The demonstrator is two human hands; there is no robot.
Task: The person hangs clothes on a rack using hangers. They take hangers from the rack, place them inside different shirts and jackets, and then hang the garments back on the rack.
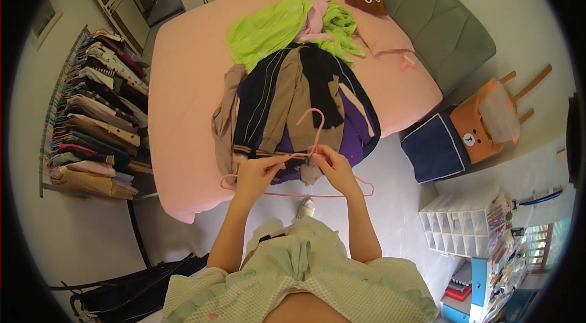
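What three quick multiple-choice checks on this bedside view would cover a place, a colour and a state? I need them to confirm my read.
1. Where does the pile of dark clothes lie?
A. On the pink bed
B. On the floor
C. On the clothes rack

2. What colour is the hanger in the hands?
A. Black
B. Pink
C. White

3. How is the hanger held?
A. By the left hand alone
B. It lies untouched on the bed
C. By both hands near its neck

Answers:
1 A: the pile sits mid-mattress, below the lime green garment.
2 B: its hook and its bar show pale pink against the dark cloth.
3 C: the left hand and the right hand each pinch it with the fingers just under the hook.
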